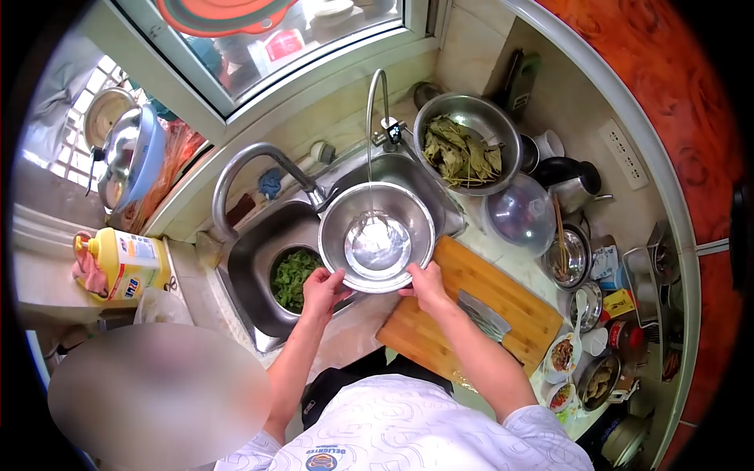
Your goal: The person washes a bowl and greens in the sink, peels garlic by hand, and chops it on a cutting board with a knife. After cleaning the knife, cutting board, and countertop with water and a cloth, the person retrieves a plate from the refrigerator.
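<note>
Both my hands grip the near rim of a stainless steel bowl over the double sink. My left hand is closed on its left side, thumb on the rim. On the right side, my right hand is closed the same way. A thin slanting trickle seems to run from the slim tap into the bowl, where shiny liquid covers the bottom. Below my left hand, chopped green leaves lie in a pot inside the left basin.
A larger faucet arches over the left basin. Right of the sink, a wooden cutting board carries a cleaver. Behind it stands a steel pan of dried leaves. Several bowls and dishes line the right counter. A yellow detergent jug stands left.
</note>
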`<action>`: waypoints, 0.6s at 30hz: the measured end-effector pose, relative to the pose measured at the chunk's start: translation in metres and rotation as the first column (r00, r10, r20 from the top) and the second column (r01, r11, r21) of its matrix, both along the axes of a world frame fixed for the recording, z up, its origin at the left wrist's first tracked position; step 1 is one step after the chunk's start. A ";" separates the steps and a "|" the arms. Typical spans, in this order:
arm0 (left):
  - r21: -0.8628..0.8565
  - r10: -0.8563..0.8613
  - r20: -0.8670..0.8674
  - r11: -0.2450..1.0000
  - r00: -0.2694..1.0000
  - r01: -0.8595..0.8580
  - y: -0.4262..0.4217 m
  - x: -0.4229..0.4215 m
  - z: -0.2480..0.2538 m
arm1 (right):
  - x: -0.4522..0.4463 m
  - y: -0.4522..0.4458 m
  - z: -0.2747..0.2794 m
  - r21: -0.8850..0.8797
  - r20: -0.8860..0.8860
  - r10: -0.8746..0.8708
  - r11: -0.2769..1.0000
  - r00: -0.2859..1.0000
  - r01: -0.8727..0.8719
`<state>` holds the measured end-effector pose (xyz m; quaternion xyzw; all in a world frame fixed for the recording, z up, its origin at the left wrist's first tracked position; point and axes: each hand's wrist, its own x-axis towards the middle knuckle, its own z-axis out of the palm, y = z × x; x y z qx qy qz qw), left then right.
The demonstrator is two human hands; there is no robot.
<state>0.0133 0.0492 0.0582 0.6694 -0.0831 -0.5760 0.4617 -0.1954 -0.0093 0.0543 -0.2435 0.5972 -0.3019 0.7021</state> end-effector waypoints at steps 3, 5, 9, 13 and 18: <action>0.033 -0.056 0.135 0.998 0.989 0.052 0.004 0.013 0.002 | -0.002 0.005 -0.008 0.025 0.015 0.009 1.000 1.000 -0.009; 0.030 -0.092 0.207 0.996 0.974 0.088 0.007 0.033 -0.001 | -0.002 0.007 -0.014 0.012 -0.020 0.028 1.000 0.999 -0.027; 0.211 -0.142 0.279 0.974 0.950 0.084 0.004 0.093 -0.028 | 0.000 0.009 -0.010 -0.037 -0.043 0.021 0.999 0.999 -0.023; 0.133 -0.323 0.823 0.909 0.467 0.394 -0.005 0.099 -0.035 | 0.000 0.005 -0.009 -0.003 -0.051 0.055 0.998 0.997 -0.055; 0.578 -0.580 0.813 0.796 -0.050 0.180 -0.006 0.096 -0.015 | 0.003 0.003 -0.011 0.003 -0.034 0.048 0.999 0.998 -0.048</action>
